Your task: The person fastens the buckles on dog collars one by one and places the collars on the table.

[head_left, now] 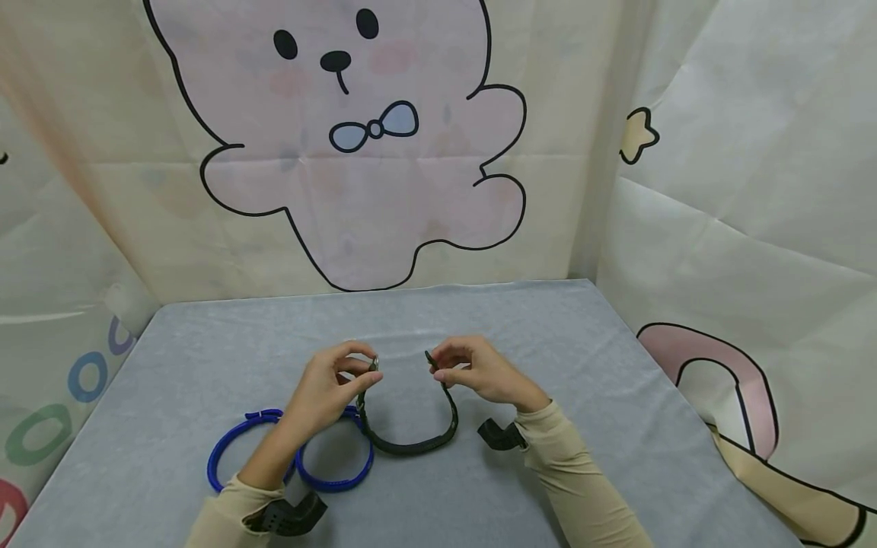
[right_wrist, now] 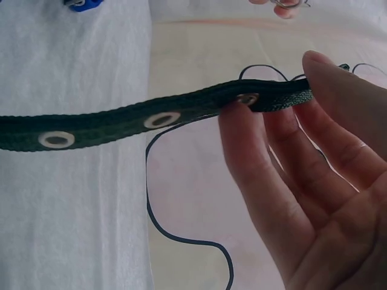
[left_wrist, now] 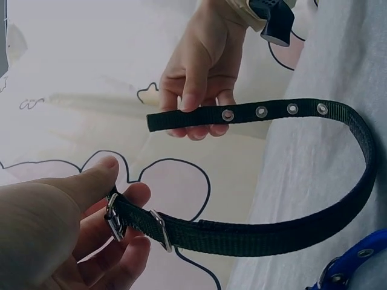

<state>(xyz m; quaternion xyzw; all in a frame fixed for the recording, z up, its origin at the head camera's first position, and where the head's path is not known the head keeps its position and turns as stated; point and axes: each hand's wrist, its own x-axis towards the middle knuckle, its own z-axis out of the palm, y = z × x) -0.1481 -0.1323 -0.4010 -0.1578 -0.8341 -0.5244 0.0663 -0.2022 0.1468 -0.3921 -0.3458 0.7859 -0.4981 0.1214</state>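
Between both hands hangs a dark green webbing pet collar (head_left: 409,447), unfastened and curved into a U above the table. My left hand (head_left: 336,387) pinches its buckle end between thumb and fingers. The metal buckle (left_wrist: 113,219) shows at those fingertips, and a D-ring (left_wrist: 162,229) sits just beyond it on the strap. At the other end, my right hand (head_left: 483,371) pinches the strap tip, thumb on one face and fingers behind. Metal eyelets (right_wrist: 162,120) run along the strap from the right fingers.
Two looped blue collars (head_left: 337,485) lie on the grey cloth-covered table (head_left: 274,327), partly behind the left forearm. A black wrist camera (head_left: 291,517) is on the left sleeve, another camera (head_left: 500,435) on the right. Printed cloth walls (head_left: 548,190) with a cartoon bear enclose the table.
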